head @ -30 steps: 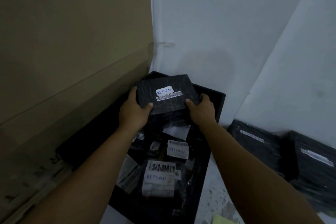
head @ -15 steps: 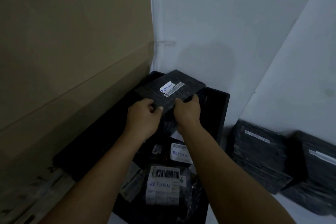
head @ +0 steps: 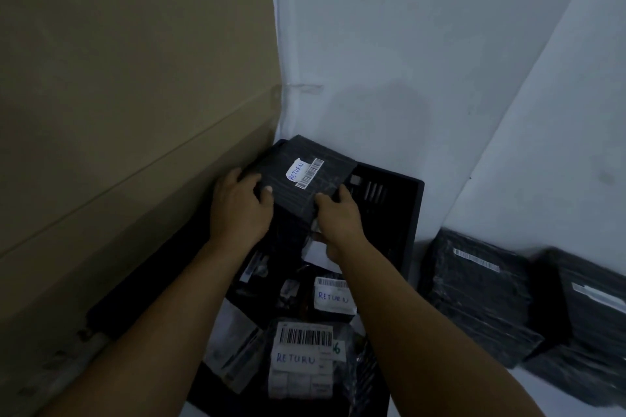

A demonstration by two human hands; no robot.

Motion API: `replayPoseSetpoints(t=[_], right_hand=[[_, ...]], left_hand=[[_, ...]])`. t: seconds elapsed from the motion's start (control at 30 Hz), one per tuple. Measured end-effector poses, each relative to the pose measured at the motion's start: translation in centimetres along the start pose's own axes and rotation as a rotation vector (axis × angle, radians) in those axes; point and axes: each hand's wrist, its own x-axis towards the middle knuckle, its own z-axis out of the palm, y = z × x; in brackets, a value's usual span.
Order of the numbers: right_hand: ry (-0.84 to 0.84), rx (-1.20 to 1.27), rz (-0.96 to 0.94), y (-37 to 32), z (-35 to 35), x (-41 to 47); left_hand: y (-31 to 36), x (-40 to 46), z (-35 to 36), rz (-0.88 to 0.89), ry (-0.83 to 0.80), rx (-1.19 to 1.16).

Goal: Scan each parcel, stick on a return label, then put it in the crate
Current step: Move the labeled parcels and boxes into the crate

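Left hand [head: 242, 203] and right hand [head: 335, 213] are pinching the near corners of the flat black wrapped parcel [head: 305, 179], tilting it over the crate [head: 411, 213]'s far end; looking light, stiff, slick-wrapped, best gripped by edges.

Two bare forearms reach in from the lower edge of the head view, with no sleeve, watch, band or glove showing anywhere along them. The left hand [head: 240, 210] and the right hand [head: 338, 223] carry no visible rings. One short, pale nail catches the dim light on the left hand's thumb.
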Motion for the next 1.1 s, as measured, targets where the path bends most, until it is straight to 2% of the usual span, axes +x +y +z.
replayPoseSetpoints(t=[0.07,0.13,0.23,0.37,0.47,0.63,0.8,1.0,1.1], right_hand=[[-0.002,-0.148,-0.048,0.1,1.2,0.4],[-0.02,-0.289,-0.081,0.3,2.1,0.8],[-0.037,-0.359,-0.072,0.6,2.2,1.3],[-0.081,-0.321,-0.052,0.6,1.3,1.9],[-0.061,-0.289,-0.108,0.7,0.7,1.3],[0.06,-0.359,-0.223,-0.1,-1.7,-1.0],[0.21,-0.445,-0.43,-1.8,-6.7,-5.3],[0.415,-0.404,-0.495,-1.4,-16.9,-10.4],[0.521,-0.481,-0.438,0.3,-22.8,-12.0]], left_hand=[[-0.4,-0.4,0.3,0.153,0.067,0.074],[-0.6,-0.8,0.6,0.233,0.014,0.046],[-0.8,-0.9,0.9,0.239,-0.056,0.007],[-0.5,-0.7,1.1,0.242,-0.103,-0.006],[-0.3,-0.8,0.8,0.24,-0.103,-0.006],[1.0,-1.8,0.2,0.265,-0.021,-0.038],[5.6,-4.2,0.0,0.258,0.022,-0.173],[14.1,-9.1,1.8,0.366,-0.089,-0.395],[18.0,-11.9,3.7,0.432,-0.147,-0.463]])
